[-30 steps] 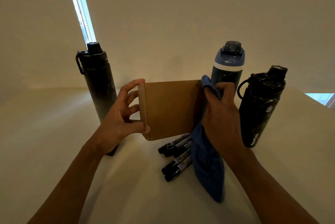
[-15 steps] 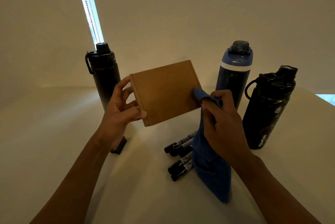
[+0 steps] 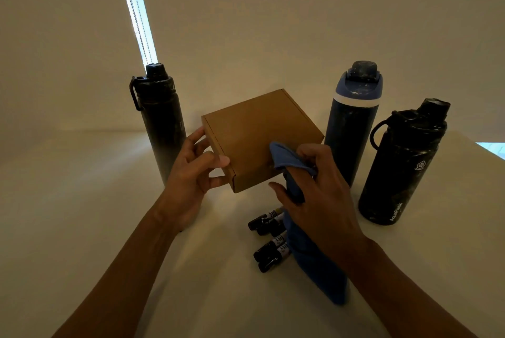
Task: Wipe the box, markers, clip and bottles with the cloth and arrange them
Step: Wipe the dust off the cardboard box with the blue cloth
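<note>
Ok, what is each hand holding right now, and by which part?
The left hand grips the brown cardboard box by its left edge. The right hand pinches the blue cloth near its upper end, pressing it on the box's face.

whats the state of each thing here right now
box: closed, tilted, held up by left hand
cloth: gripped by right hand, touching box
markers: capped, lying flat
left bottle: upright, lid on
blue-lidded bottle: upright, lid on
right bottle: upright, lid on
</note>
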Action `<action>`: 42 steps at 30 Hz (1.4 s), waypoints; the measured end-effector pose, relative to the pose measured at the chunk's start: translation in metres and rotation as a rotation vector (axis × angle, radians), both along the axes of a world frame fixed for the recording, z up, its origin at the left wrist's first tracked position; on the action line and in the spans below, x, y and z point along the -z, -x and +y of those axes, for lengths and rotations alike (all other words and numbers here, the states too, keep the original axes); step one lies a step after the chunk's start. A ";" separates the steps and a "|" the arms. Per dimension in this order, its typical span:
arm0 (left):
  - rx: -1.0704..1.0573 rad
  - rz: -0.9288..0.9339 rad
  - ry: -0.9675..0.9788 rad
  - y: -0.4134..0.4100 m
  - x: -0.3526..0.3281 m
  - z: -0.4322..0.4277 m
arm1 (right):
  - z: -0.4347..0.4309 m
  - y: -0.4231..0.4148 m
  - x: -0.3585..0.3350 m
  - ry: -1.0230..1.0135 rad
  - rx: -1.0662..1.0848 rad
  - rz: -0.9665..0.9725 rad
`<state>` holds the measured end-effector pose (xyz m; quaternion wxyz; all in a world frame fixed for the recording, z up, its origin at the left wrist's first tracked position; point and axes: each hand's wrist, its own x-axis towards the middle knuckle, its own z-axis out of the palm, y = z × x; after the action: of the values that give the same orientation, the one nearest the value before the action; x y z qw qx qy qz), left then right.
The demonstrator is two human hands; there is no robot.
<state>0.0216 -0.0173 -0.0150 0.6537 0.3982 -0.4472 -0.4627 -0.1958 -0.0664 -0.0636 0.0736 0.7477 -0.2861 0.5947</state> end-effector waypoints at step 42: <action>-0.276 -1.106 0.604 -0.031 -0.008 0.011 | -0.001 0.058 -0.038 -0.464 -0.153 0.214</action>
<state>0.0526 -0.0059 -0.0073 0.4635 0.4303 -0.7733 0.0455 -0.2538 -0.0675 -0.0258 -0.1148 0.8228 -0.3479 0.4345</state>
